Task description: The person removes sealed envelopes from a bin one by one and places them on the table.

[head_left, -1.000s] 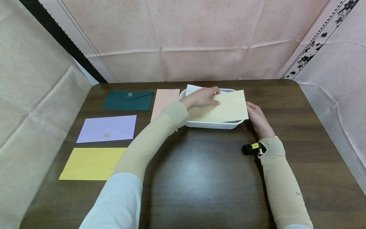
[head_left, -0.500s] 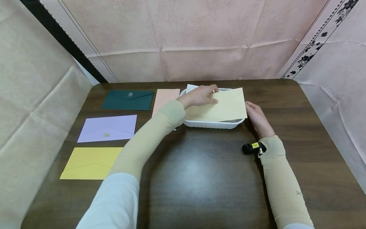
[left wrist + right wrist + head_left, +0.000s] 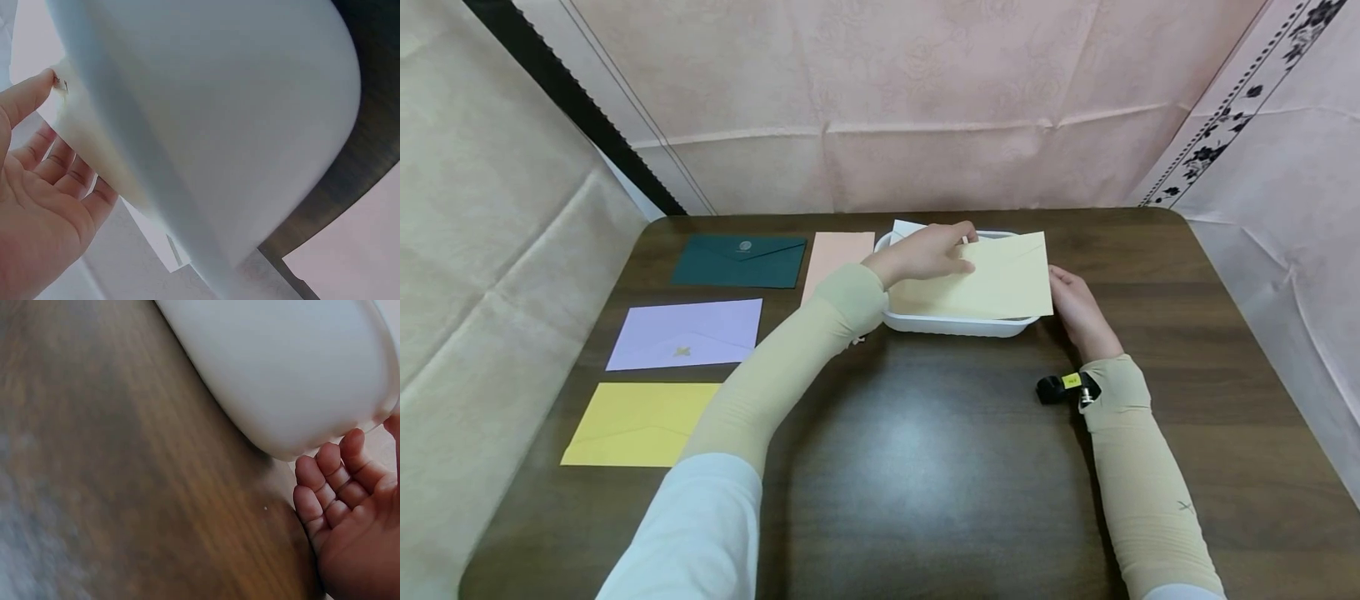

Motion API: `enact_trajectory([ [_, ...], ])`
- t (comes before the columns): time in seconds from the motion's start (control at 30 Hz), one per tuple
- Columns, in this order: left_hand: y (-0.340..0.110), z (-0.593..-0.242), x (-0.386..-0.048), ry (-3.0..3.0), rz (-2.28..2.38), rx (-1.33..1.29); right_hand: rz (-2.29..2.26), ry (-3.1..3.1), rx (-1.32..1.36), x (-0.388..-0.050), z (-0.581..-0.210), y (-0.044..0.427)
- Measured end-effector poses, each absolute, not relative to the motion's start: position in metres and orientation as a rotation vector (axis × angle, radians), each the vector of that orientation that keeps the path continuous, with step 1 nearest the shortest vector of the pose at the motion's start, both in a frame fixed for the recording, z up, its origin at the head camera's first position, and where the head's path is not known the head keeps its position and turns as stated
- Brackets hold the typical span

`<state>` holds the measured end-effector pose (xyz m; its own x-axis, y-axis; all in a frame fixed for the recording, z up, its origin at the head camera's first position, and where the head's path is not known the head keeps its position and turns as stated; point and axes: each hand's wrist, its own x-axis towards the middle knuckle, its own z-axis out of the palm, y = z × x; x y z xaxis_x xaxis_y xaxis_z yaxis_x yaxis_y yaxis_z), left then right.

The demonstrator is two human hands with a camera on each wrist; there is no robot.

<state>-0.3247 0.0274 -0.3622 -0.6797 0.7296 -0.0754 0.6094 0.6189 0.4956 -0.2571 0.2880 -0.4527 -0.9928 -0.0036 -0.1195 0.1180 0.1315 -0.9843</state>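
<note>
Cream envelope (image 3: 1007, 283) sits a hair further right than a moment ago, over the white tray (image 3: 955, 325) at the far side, our left hand (image 3: 925, 252) pinching it and our right hand (image 3: 1078, 310) gripping the tray's right end, so we'd say it's not quite settled yet.

From here I see a brown table (image 3: 917, 467), a pinkish cloth (image 3: 880, 108) hanging behind it, and pale cloths (image 3: 490, 275) along both sides.

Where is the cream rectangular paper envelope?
The envelope is right of centre in the head view, pinched by the left hand over the white oblong tray.
</note>
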Motion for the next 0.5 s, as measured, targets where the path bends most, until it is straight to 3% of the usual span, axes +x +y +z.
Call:
enact_trajectory([
  [0.5,0.0322,-0.3587,-0.3199,2.556,0.676,1.091,-2.014,2.302,0.1,-0.2547,-0.4545,0.2911],
])
